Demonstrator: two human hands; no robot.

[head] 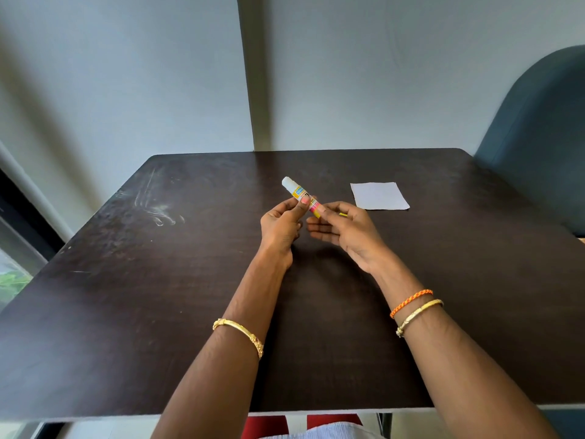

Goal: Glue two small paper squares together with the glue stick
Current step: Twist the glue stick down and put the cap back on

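Head view: one glue stick (pixel 302 197), white end tilted up and away, is pinched above the dark table (pixel 126 280) between two hands, left hand (pixel 280 228) on its middle, right hand (pixel 343 231) on its lower end. Right of the stick lies white paper (pixel 379 196), seemingly one square, possibly two stacked.

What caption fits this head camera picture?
Both hands hold a capped glue stick above a dark table, white paper lying nearby.

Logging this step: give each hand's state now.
Left hand: closed on the glue stick.
Right hand: fingertips pinching the glue stick's lower end, other fingers open.
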